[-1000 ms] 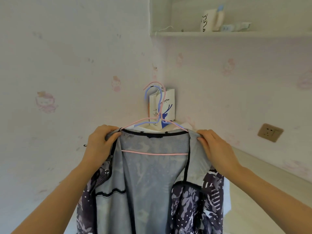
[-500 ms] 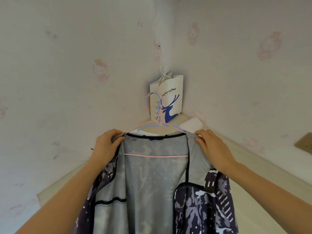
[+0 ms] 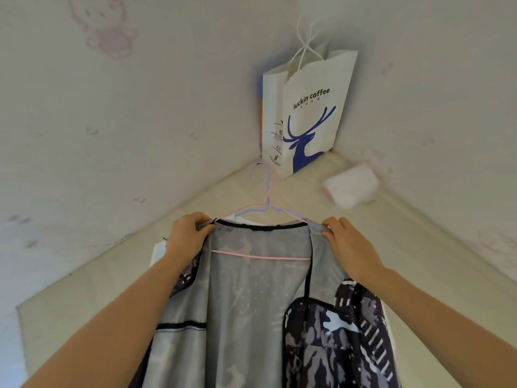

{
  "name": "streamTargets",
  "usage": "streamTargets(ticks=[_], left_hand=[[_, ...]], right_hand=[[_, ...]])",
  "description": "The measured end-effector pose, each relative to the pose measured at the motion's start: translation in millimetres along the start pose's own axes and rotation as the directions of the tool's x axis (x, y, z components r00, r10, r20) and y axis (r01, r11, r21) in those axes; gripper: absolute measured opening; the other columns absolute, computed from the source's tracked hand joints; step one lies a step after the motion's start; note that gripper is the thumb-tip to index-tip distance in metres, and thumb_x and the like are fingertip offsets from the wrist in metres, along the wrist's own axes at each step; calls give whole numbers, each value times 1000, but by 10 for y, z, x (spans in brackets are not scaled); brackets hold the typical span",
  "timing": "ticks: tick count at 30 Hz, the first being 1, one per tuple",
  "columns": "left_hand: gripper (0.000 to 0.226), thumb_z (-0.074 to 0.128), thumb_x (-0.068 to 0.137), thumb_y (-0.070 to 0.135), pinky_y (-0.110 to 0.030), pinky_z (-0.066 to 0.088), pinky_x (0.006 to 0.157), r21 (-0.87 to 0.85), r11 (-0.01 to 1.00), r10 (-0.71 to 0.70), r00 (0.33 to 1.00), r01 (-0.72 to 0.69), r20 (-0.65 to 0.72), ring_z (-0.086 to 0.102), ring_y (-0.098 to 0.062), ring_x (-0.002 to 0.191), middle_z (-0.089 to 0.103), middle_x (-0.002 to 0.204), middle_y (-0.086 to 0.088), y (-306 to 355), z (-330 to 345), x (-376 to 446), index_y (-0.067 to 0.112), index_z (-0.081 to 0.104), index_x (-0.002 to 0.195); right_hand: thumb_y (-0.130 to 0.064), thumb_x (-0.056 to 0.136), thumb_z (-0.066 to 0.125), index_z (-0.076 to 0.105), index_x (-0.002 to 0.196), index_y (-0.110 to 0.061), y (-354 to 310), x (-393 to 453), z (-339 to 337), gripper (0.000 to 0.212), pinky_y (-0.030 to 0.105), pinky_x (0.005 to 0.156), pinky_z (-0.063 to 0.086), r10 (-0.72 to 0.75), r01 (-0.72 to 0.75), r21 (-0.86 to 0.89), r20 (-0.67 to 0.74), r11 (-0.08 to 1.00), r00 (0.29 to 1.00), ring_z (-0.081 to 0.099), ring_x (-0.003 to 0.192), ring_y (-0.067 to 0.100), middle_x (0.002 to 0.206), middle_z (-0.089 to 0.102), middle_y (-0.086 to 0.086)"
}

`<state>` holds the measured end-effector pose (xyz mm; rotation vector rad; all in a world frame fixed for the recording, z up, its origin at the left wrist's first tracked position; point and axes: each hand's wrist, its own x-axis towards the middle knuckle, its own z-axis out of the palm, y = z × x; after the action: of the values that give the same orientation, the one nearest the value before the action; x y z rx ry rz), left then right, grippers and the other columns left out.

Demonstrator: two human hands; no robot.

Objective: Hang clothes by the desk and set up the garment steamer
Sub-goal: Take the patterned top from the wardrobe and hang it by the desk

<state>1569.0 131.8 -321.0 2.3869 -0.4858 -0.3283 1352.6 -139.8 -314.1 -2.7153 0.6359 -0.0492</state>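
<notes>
— While our left hand (image 3: 188, 238) pinches one shoulder of the patterned garment (image 3: 260, 317), where is the other?
— Our right hand (image 3: 348, 247) grips the opposite shoulder, fingers curled over the grey fabric; the garment hangs open between the two hands, its pale lining facing us.
— And the hangers?
— We see a pink hanger (image 3: 261, 257) with its bar crossing the lining just below our hands; a blue hanger (image 3: 263, 191) lies with it, both hooks rising beyond our knuckles.
— What sits past them?
— A white paper bag (image 3: 307, 119) with a blue deer stands upright in the corner of the desk (image 3: 419, 261), well beyond our hands; a pale pink packet (image 3: 351, 189) lies beyond our right hand, near the wall.
</notes>
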Motion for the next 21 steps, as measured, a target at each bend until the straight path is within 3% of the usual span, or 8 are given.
streamTargets(ticks=[5,12,21], left_hand=[[6,70,83,14,-24,39,71,1,1000,30,997,-30,-70,60,-17,79,67,81,-1,85,63,515,11,72,87],[7,66,86,18,-33,50,77,33,999,45,995,-42,-89,61,-22,81,69,86,-5,177,193,1134,13,70,89],[15,59,90,24,-42,51,71,253,967,61,992,-32,-109,60,-35,82,66,88,-13,-74,607,1324,13,69,90]], right_hand=[[-30,101,38,51,106,-10,90,601,44,24,36,67,43,-4,3,-22,-25,1000,1000,54,89,26,106,52,7],[-31,102,35,48,101,-8,205,1222,126,27,40,68,44,35,-37,-48,-41,998,999,52,88,28,103,52,11],[-29,102,31,47,103,-5,334,1405,447,29,40,61,43,-23,28,-287,21,958,1000,51,96,30,105,53,13]])
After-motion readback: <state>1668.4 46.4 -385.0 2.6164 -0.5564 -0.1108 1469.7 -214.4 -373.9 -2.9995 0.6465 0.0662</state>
